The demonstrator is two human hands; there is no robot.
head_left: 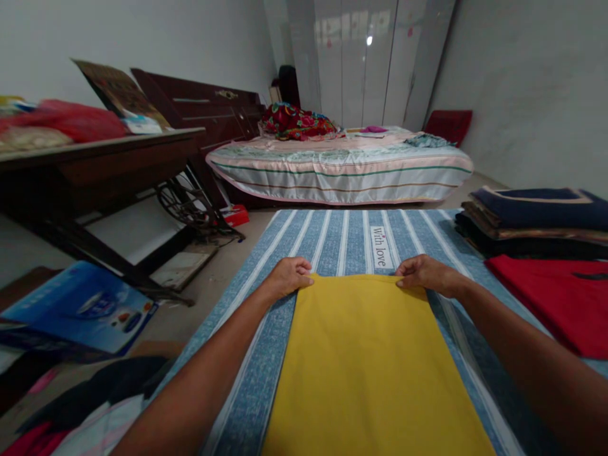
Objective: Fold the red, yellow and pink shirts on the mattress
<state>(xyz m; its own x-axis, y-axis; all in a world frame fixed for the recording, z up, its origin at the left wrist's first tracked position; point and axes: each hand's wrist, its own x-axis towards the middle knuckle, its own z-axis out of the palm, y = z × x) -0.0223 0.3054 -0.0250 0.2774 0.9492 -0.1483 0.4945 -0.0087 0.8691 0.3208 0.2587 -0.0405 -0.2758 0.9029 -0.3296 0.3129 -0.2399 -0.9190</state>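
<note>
A bed (pixel 332 174) with a shiny striped cover stands across the far side of a room. In front of it, and nearest the viewer, a flat surface is spread with a blue and white striped cloth (pixel 318 237). At the left is a dark wooden table (pixel 142 152) with a metal wheel beneath.

A plain yellow cloth (pixel 370 367) lies flat on the striped cloth, straight ahead of the person, between the two forearms; its near end runs out of the bottom of the view. To its right, well apart, are a stack of folded clothes (pixel 532 215) and, just in front of that stack, a folded red cloth (pixel 555 304).

Both bare hands meet the yellow cloth at its far edge. The left hand (pixel 289 277) pinches the far left corner, thumb (pixel 306 281) on top and fingers curled just beyond the edge. The right hand (pixel 425 273) pinches the same edge near the far right corner, its thumb and fingers closed together on the fabric. Between the hands, the edge runs nearly straight.

Just beyond that edge, nearer the right hand, a pale printed patch (pixel 382 247) reads "With love".
</note>
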